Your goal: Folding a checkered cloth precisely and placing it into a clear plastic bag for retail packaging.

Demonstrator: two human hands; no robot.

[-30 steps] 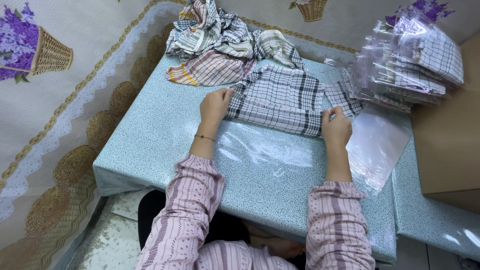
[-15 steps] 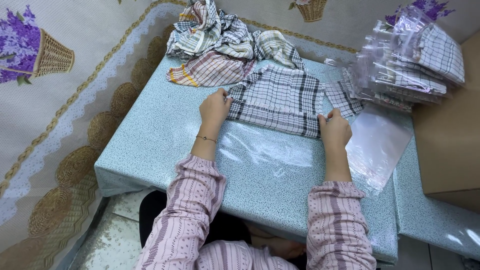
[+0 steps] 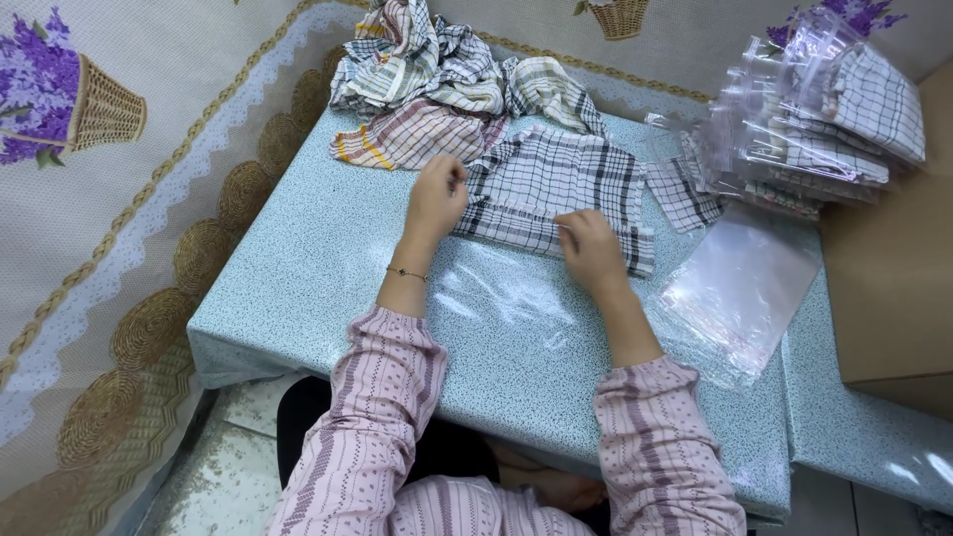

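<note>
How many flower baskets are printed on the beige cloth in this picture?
3: one basket with purple flowers at the left, one basket at the top edge, one purple bunch at top right, its basket hidden by bagged cloths.

Cloth lies mid-table, hands on its near edge. Cloth heap sits behind at the far edge, bagged stack far right, empty bag right of the cloth.

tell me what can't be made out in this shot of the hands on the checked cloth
Head view only:
- Left hand: fingertips curl at the checked cloth edge; its grip is hidden.
- Right hand: palm covers what the fingers do on the cloth.
- Bagged cloths: count unclear, plastic overlaps.
- Cardboard box: cut off by the right edge.
- Cloth pile: top cut off.
</note>
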